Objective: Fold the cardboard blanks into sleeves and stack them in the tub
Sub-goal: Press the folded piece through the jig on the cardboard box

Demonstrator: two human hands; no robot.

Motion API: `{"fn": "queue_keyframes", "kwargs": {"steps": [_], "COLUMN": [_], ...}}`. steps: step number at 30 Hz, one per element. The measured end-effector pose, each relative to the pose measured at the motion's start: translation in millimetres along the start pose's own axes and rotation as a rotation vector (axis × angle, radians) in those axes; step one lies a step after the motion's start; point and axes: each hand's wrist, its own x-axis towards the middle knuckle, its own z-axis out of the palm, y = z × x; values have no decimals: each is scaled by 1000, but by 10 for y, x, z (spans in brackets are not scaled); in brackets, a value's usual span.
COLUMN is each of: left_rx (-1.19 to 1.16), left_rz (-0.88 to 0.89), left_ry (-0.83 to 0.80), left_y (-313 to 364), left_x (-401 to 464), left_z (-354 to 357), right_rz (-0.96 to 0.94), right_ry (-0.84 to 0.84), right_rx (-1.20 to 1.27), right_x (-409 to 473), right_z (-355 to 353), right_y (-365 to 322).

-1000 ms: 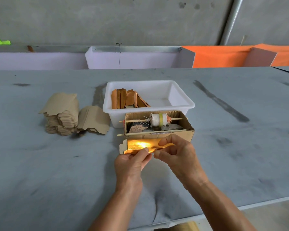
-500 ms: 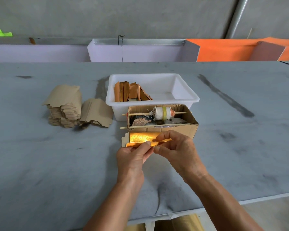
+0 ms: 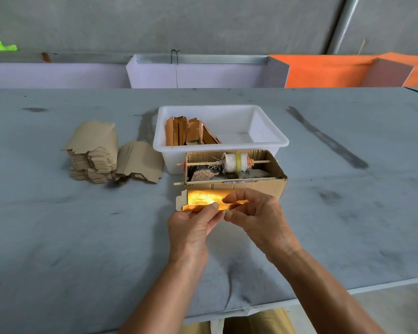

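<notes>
Above the grey worktop, a partly folded cardboard blank, gold-foiled inside with a notched end tab, is pinched by both the left hand and the right hand.

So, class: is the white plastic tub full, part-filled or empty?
Part-filled. A few folded brown cardboard sleeves stand on edge at the left end of the white plastic tub; its right side shows bare white floor.

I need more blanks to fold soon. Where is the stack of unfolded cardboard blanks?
In the head view, the stack of blanks sits on the grey table, left of the white tub.
</notes>
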Motion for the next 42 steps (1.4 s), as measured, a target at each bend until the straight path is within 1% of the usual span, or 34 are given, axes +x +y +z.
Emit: {"fn": "queue_keyframes", "kwargs": {"steps": [10, 17, 22, 35, 39, 42], "left_rx": [-2, 4, -37, -121, -139, -118], "left_rz": [7, 38, 15, -105, -122, -193], "left_ry": [-23, -120, -135, -31, -35, 29], "left_y": [14, 22, 0, -55, -63, -89], "left_x": [-5, -29, -20, -15, -3, 21], "left_z": [-11, -27, -8, 18, 46, 64], "right_rz": [22, 77, 92, 123, 122, 120], "right_ry": [-27, -95, -108, -128, -147, -152], "right_rx": [-39, -40, -60, -40, -69, -120], "right_x": [1, 16, 17, 2, 4, -4], "right_z": [-12, -23, -45, -24, -13, 6], "right_y": [-39, -91, -121, -144, -140, -126]}}
